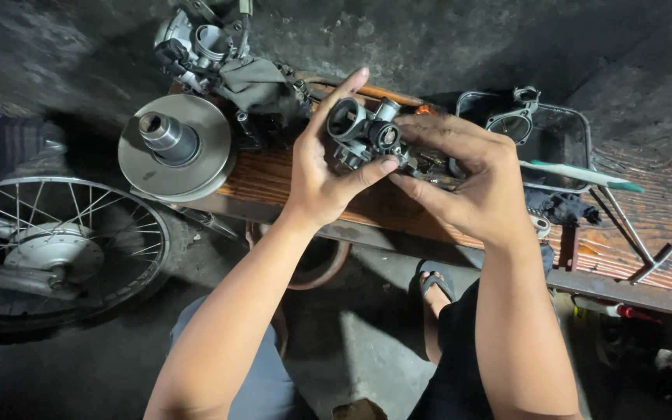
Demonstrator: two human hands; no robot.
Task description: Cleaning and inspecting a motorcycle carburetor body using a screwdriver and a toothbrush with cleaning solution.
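A small metal carburettor (365,131) with round dark openings is held up over a wooden bench (289,183). My left hand (322,167) grips it from the left, thumb under the body and index finger stretched up past its top. My right hand (468,175) comes in from the right, its fingertips pinching a small fitting on the carburettor's right side. Both forearms reach up from the bottom of the view.
A round metal pulley disc (176,148) with a central hub lies on the bench's left end. Behind it sit an engine part (200,43) and a grey rag (258,84). At right are a black tray (558,140), a T-handle wrench (631,233), and at left a spoked wheel (56,249) on the floor.
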